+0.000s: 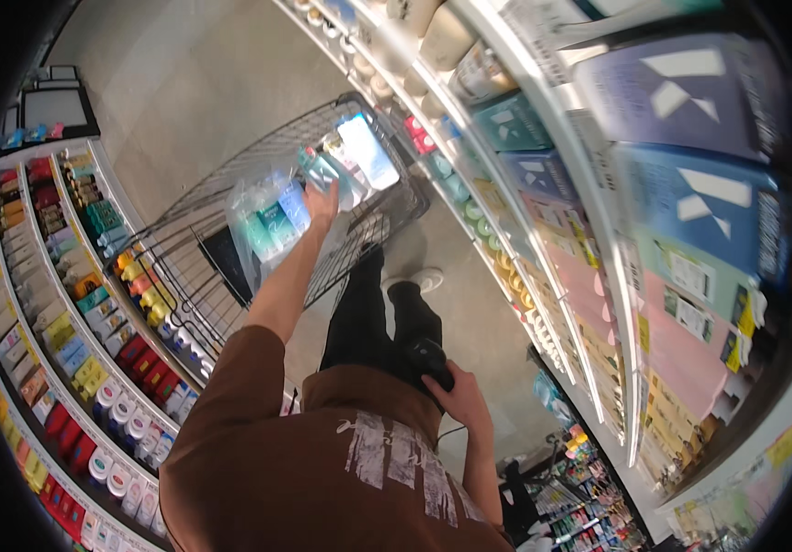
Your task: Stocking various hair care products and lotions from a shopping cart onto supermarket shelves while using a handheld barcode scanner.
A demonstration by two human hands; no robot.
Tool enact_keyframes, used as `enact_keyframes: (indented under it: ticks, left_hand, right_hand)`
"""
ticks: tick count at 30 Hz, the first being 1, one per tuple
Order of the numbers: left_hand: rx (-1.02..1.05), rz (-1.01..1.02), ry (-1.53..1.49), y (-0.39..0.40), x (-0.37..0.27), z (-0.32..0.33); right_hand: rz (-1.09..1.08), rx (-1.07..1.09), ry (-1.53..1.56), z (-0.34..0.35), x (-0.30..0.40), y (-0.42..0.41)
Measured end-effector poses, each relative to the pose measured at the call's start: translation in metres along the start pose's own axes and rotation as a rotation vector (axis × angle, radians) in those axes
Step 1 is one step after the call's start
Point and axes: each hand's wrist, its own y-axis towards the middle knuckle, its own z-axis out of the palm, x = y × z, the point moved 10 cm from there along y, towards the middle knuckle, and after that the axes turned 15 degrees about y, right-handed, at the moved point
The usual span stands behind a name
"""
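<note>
My left hand (320, 205) reaches into a dark wire shopping cart (182, 234), its fingers around the lower end of a teal bottle (319, 165). Left of that hand, a clear plastic bag (239, 207) holds a green pack (273, 224) and a blue pack (292, 201). A bright white and blue pack (370, 152) lies at the cart's far right end, its face washed out by glare. Low by my thigh, my right hand (461, 395) grips a black handheld device (430, 359); its exact kind is unclear.
Curved by the lens, a shelf unit (110, 386) of bottles and tubs runs along the left. Tall white-edged shelves (561, 303) with boxed goods stand close on the right. Grey floor (203, 76) lies beyond the cart. Another person's dark-clothed leg (520, 500) shows behind me at lower right.
</note>
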Motion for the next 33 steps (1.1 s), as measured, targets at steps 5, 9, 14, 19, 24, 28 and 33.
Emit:
enact_keyframes:
  ticks: [5,9,14,19,24,28,33]
  left_hand:
    - [-0.100,0.156,-0.060,-0.064,-0.041,-0.055]
    - [0.030,0.280,-0.368,-0.179,-0.156,-0.129]
    - [0.167,0.849,-0.726,-0.340,-0.427,-0.287]
    - [0.052,1.429,-0.722,-0.504,-0.608,-0.409]
    - [-0.104,1.600,-0.584,-0.592,-0.685,-0.436]
    - [-0.063,1.562,-0.511,-0.602,-0.706,-0.424]
    - [-0.067,1.525,-0.500,-0.591,-0.713,-0.414]
  right_hand:
    - [-0.188,-0.067,0.003,-0.014,0.012,-0.022]
    - [-0.358,-0.155,-0.096,-0.035,0.028,-0.052]
    - [-0.414,-0.147,0.067,-0.075,0.045,-0.107]
    - [-0.577,-0.276,-0.044,-0.112,0.033,-0.119]
    - [-0.599,-0.349,-0.017,-0.142,0.024,-0.143]
    - [-0.650,-0.408,0.078,-0.155,0.010,-0.164]
    - [-0.693,-0.486,0.189,-0.159,-0.020,-0.183]
